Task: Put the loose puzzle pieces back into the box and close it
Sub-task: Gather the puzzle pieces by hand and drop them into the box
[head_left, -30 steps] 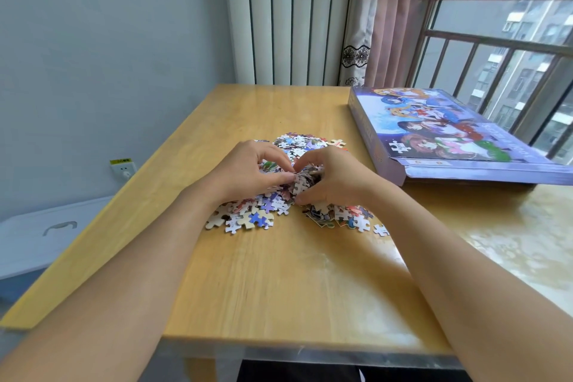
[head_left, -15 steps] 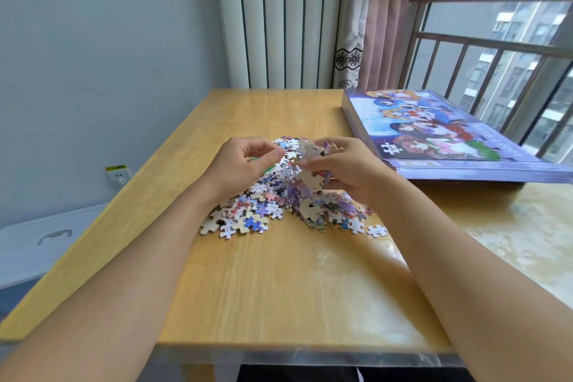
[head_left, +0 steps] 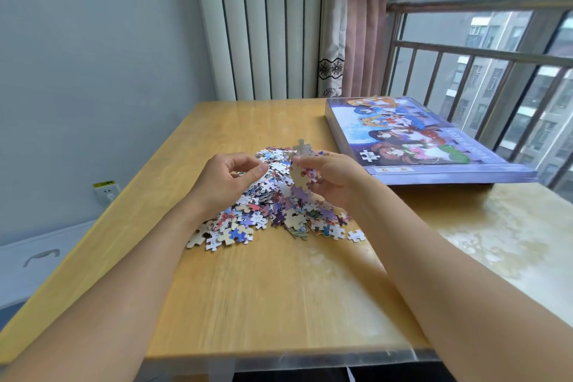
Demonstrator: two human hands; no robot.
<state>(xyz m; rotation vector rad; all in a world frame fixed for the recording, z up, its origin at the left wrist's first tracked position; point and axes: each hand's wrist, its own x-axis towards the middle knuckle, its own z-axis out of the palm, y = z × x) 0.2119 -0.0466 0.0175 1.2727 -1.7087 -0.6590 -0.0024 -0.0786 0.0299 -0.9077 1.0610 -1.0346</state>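
Observation:
A heap of loose puzzle pieces point(head_left: 266, 211) lies in the middle of the wooden table point(head_left: 279, 288). My right hand point(head_left: 335, 180) holds a bunch of joined pieces point(head_left: 300, 166) upright above the heap, grey backs toward me. My left hand point(head_left: 229, 183) hovers over the left side of the heap with its fingers curled and thumb near the fingertips; whether it holds any pieces is not visible. The purple puzzle box point(head_left: 415, 139) with cartoon figures on its lid lies closed at the right, beside the window.
A window with metal bars point(head_left: 496, 77) runs along the table's right side. A pink curtain point(head_left: 356, 46) and a white ribbed panel point(head_left: 257, 25) stand behind the table. A wall socket point(head_left: 107, 192) and a white container point(head_left: 37, 260) sit at the lower left.
Both hands have risen off the heap. My right hand has lifted a bunch of pieces higher and my left hand has drawn a little apart from it.

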